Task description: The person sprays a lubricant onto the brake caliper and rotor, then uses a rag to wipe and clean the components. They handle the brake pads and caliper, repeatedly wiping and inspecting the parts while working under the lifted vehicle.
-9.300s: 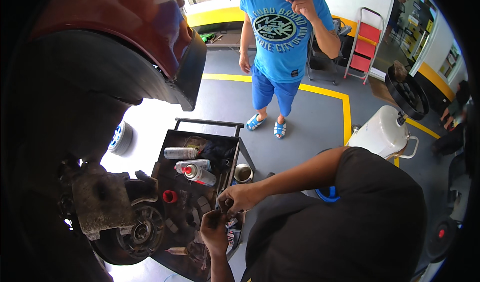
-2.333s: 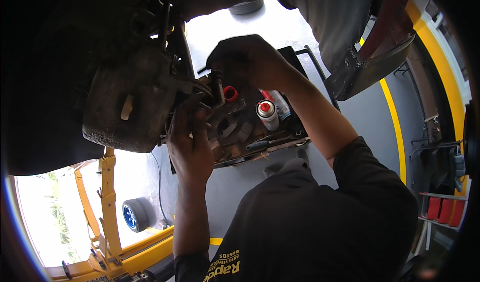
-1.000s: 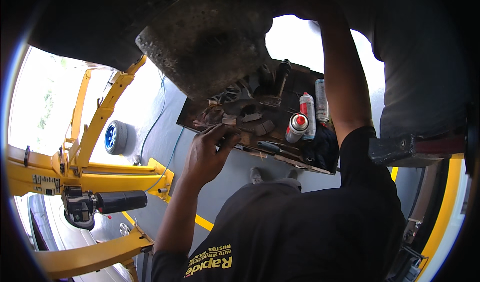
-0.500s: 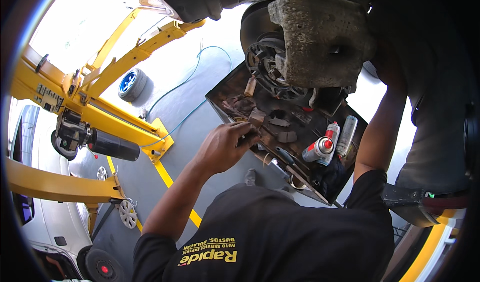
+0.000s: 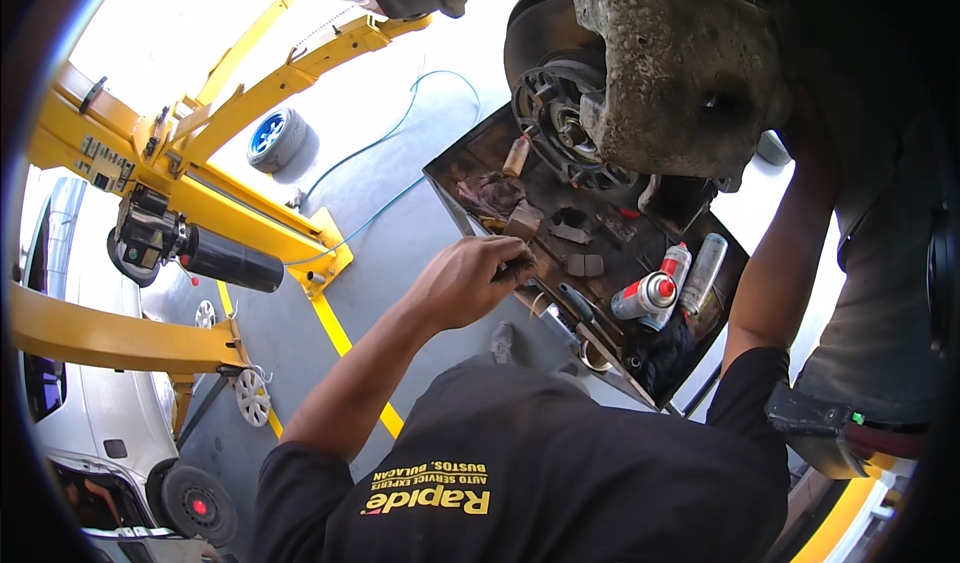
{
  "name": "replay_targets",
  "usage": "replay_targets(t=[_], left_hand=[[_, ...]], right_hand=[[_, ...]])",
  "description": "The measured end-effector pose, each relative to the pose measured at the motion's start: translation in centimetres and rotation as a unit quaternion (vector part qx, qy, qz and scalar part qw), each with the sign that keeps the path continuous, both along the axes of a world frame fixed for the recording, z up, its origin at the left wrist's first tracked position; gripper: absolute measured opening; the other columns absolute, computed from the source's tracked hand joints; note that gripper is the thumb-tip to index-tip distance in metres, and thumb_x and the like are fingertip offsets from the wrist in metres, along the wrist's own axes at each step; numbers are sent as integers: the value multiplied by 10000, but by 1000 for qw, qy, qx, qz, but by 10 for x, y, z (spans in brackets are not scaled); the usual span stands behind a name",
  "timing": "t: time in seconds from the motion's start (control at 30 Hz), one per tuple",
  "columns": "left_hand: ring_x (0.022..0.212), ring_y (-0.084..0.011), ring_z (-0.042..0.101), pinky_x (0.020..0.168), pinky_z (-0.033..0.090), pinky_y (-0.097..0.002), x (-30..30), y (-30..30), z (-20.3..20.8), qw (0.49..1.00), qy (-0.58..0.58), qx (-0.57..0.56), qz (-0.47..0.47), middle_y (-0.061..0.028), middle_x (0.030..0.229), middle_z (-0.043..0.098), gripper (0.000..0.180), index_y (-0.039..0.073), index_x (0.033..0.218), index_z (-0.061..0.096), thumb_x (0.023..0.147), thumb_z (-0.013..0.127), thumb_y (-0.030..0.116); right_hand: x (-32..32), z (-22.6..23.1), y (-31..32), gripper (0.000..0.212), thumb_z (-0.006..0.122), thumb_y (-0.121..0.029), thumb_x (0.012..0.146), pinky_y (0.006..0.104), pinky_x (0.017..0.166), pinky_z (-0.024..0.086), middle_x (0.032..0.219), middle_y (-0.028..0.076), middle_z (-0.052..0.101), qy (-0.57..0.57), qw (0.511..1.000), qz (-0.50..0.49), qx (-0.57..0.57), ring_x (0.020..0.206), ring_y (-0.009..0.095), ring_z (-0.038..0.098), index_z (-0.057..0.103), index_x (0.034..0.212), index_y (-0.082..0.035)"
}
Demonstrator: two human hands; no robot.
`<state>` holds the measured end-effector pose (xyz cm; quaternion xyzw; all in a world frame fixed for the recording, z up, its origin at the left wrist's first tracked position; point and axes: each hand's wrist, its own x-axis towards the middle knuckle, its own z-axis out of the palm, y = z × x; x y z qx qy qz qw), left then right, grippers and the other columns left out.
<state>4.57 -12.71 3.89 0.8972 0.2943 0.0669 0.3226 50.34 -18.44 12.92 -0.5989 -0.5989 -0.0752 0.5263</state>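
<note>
The caliper (image 5: 680,73) is up at the disc (image 5: 540,38), while flat pads (image 5: 584,264) lie loose on the trolley (image 5: 470,158)! Left hand (image 5: 470,281) curled, right hand (image 5: 808,128) shadowed behind; I can't tell what either grips.

A pitted, grimy brake caliper (image 5: 680,78) sits beside the wheel hub (image 5: 566,128).

From my head, one fisheye camera is looking down over my black cloth shirt (image 5: 570,443), showing my left fingers (image 5: 505,250) near, the dark rectangular metal trolley (image 5: 468,155) beyond.
</note>
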Motion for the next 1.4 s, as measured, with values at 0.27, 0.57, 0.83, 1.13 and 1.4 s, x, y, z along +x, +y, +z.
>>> replay_targets(t=[0.27, 0.57, 0.83, 1.13, 1.4], left_hand=[[935, -379, 715, 827, 546, -467, 6, 3, -8, 1000, -22, -4, -19, -165, 1001, 749, 241, 47, 1113, 726, 999, 702, 259], [915, -333, 731, 833, 558, -423, -33, 2, -13, 998, 16, -31, 46, -154, 1010, 763, 202, 36, 1117, 742, 999, 694, 192], [905, -325, 731, 834, 558, -419, -31, -3, -15, 998, 22, -41, 42, -154, 1016, 763, 218, 39, 1116, 743, 994, 702, 216], [931, -388, 702, 818, 538, -468, -64, -6, -27, 993, 30, -70, 95, -185, 998, 737, 266, 27, 1092, 725, 1011, 690, 278], [1014, -326, 733, 895, 558, -428, -49, -8, -27, 994, 59, -77, 50, -143, 1084, 771, 241, 57, 1152, 741, 1016, 675, 245]], right_hand=[[4, -1, -4, 345, 671, -194, 1013, 416, 1017, 563, 1251, 152, 736, -2, 1000, -1, 7, 1140, 280, 717, 698, 1324, -46], [0, -3, 1, 341, 671, -184, 1007, 417, 1011, 562, 1242, 154, 738, -6, 1000, -2, 19, 1134, 283, 718, 700, 1316, -42], [-3, -1, 6, 337, 671, -174, 1001, 417, 1006, 562, 1234, 156, 740, -11, 1000, 4, 20, 1129, 285, 718, 702, 1308, -39], [-7, -7, 1, 332, 671, -163, 995, 417, 999, 562, 1224, 158, 742, 2, 1000, -1, 15, 1124, 288, 719, 704, 1300, -35], [-13, -9, 16, 329, 670, -153, 990, 418, 994, 562, 1216, 160, 744, -1, 1000, 6, 21, 1119, 291, 719, 706, 1292, -31]])
